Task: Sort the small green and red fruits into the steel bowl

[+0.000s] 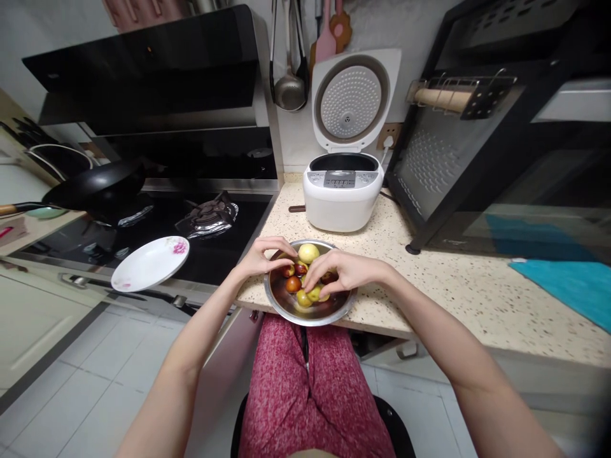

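A round metal bowl point(272, 298) sits at the counter's front edge. Inside lie several small round fruits that look like fresh jujubes, some red-brown like this jujube point(293, 284), others yellow-green like this jujube point(303, 298). A larger pale-green fruit point(308, 253) rests toward the far side. My left hand point(267, 256) is over the bowl's left rim, thumb and fingers apart, close to the red-brown fruits. From the right, my right hand point(344, 270) reaches in, its thumb and fingertips closed around a yellow-green jujube point(315, 293). The hand hides some fruit beneath it.
Behind the bowl stands a white rice cooker point(341, 203), lid raised. A white flowered plate point(147, 264) lies at the stove's front edge, near a black wok point(100, 184). To the right are a black oven point(525, 191) and a teal cloth point(568, 283).
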The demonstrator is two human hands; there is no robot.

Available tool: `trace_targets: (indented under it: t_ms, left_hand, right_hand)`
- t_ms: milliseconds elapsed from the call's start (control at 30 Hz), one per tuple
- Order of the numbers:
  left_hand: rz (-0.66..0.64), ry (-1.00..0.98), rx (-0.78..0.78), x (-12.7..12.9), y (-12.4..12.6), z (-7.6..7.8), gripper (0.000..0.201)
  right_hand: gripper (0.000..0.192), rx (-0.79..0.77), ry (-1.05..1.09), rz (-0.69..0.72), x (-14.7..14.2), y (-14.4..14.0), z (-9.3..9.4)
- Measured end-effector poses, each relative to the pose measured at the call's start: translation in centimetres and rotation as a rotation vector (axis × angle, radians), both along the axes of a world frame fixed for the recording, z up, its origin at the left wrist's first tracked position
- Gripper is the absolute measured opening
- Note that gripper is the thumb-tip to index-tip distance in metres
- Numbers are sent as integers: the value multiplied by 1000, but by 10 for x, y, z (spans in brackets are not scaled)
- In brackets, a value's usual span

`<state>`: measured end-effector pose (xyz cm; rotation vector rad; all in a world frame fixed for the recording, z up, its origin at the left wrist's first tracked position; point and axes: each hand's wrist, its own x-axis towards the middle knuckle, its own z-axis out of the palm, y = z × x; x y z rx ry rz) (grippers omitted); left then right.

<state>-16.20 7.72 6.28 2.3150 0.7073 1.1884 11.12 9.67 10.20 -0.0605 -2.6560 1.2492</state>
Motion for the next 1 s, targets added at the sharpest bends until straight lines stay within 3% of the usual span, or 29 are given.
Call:
trace_targets:
  t_ms: [267, 500, 733, 1000]
  left_hand:
    - [152, -77, 225, 0, 1, -2, 11]
    - [177, -13, 426, -3, 4, -7, 21]
    - [200, 29, 502, -3, 4, -9, 23]
    - [223, 44, 499, -1, 3, -9, 23]
  right_hand:
    - [23, -47, 64, -27, 1, -4, 3]
    - [16, 59, 285, -236, -4, -2, -2]
    - [15, 285, 487, -551, -4, 9, -13]
    - [21, 591, 367, -714, 8, 37, -23]
